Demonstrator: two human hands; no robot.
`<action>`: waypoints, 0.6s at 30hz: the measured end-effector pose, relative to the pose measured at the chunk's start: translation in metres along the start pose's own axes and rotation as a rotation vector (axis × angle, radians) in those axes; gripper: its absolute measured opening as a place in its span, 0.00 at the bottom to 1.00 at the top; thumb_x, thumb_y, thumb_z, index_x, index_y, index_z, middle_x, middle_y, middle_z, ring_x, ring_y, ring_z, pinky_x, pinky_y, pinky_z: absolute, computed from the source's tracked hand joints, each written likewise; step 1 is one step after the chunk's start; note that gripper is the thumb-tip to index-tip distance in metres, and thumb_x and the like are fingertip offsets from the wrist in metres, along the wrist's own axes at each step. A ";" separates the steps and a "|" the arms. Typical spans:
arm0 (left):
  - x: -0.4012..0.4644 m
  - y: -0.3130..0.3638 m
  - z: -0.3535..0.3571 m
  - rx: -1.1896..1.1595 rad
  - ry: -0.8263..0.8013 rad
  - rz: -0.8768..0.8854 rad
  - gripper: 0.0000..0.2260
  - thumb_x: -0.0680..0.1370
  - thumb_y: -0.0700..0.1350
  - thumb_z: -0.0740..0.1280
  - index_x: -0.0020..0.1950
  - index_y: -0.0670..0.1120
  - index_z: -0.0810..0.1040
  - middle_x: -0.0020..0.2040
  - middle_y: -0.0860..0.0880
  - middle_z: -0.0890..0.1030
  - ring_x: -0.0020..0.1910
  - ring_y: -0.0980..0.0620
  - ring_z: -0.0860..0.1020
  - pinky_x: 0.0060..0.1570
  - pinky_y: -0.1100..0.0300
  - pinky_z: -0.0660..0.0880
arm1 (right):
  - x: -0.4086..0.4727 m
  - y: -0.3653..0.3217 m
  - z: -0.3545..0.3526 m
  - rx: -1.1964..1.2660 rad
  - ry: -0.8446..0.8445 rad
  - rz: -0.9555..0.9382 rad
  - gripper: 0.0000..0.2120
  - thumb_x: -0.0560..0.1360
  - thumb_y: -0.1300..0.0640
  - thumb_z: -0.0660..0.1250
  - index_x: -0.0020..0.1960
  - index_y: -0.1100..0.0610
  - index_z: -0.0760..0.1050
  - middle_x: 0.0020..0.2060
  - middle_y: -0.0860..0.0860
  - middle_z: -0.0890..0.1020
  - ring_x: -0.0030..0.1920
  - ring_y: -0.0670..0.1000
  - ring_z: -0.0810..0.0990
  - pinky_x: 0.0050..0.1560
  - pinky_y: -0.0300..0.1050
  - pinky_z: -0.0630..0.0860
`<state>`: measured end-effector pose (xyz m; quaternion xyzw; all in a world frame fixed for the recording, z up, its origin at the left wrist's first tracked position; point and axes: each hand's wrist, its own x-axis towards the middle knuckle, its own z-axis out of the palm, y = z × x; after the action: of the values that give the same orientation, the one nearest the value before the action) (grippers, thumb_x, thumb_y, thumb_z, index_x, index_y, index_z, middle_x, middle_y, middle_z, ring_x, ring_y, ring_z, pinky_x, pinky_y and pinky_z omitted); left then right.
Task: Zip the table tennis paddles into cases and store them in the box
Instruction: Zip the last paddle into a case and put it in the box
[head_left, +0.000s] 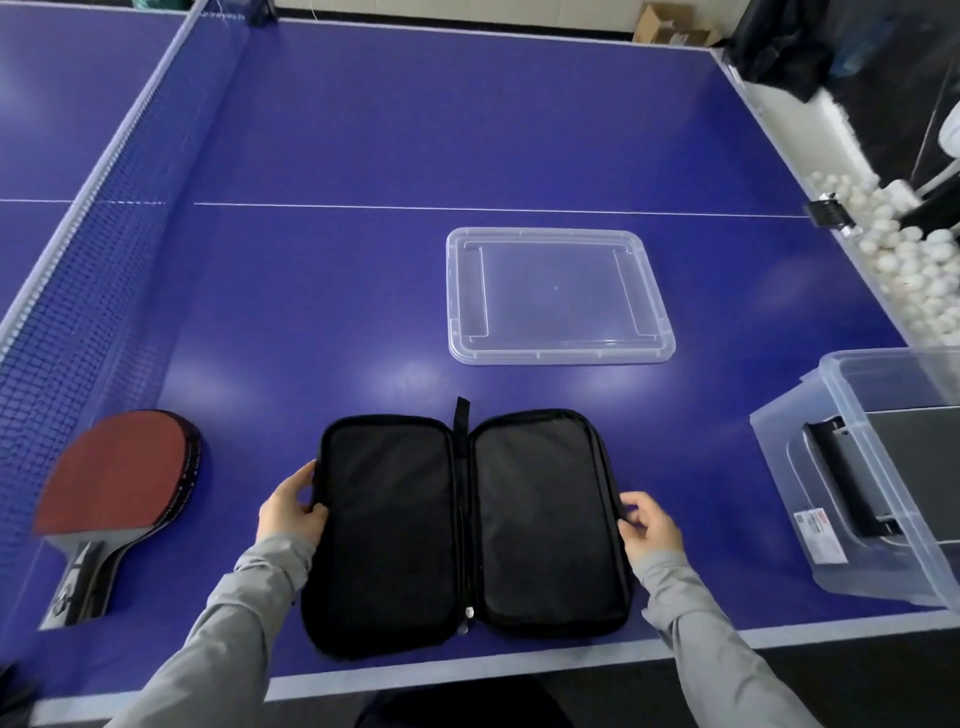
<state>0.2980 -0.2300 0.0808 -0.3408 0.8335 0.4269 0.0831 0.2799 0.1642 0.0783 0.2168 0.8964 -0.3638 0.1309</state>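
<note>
Paddle case (462, 525): black, unzipped, spread flat like a book near the front edge of the blue table (322, 291), both padded halves bare, nothing inside yet. Zip pull (469, 612) visible at the near end of the spine, hanging loop at the far end.

Left hand (291, 512) on the left rim of the case, thumb and fingers curled round the edge. Right hand (649, 525) at the right rim, fingertips pinching the edge there.

Paddles (122, 480): red-faced, apparently a stack of two, lying to the left of the case beside the net (88, 312), untouched, handles toward the near edge.

Clear box (878, 478) at the right end of the table, partly out of view, already containing something dark, possibly another zipped case; cannot tell for sure. Clear lid (558, 296) flat on the table beyond the case, well apart from the box.

Progress, judged from the layout: early to middle. Case open and ready; loading the paddles, zipping shut, and placing in the box all left. Lid not yet on.
</note>
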 end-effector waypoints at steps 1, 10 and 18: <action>0.002 -0.003 0.002 0.010 0.001 0.000 0.26 0.70 0.31 0.62 0.66 0.48 0.74 0.55 0.46 0.81 0.39 0.43 0.79 0.48 0.60 0.70 | 0.002 0.004 0.003 -0.025 -0.006 0.012 0.12 0.71 0.71 0.63 0.52 0.61 0.76 0.37 0.60 0.80 0.38 0.55 0.76 0.43 0.40 0.67; 0.001 -0.021 0.021 0.314 0.057 0.174 0.28 0.71 0.34 0.67 0.71 0.43 0.68 0.65 0.39 0.71 0.60 0.36 0.71 0.59 0.46 0.68 | 0.004 0.021 0.018 -0.232 0.029 -0.046 0.16 0.71 0.68 0.66 0.58 0.62 0.75 0.45 0.57 0.77 0.45 0.58 0.76 0.47 0.48 0.72; -0.055 -0.033 0.079 0.851 -0.194 0.469 0.47 0.67 0.74 0.57 0.74 0.56 0.34 0.77 0.50 0.36 0.74 0.49 0.35 0.73 0.44 0.46 | -0.031 -0.005 0.070 -0.672 -0.213 -0.544 0.37 0.72 0.42 0.65 0.75 0.45 0.52 0.76 0.53 0.52 0.76 0.59 0.51 0.70 0.63 0.57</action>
<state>0.3484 -0.1555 0.0335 -0.0387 0.9766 0.0855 0.1937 0.3104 0.1024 0.0443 -0.1202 0.9709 -0.0936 0.1850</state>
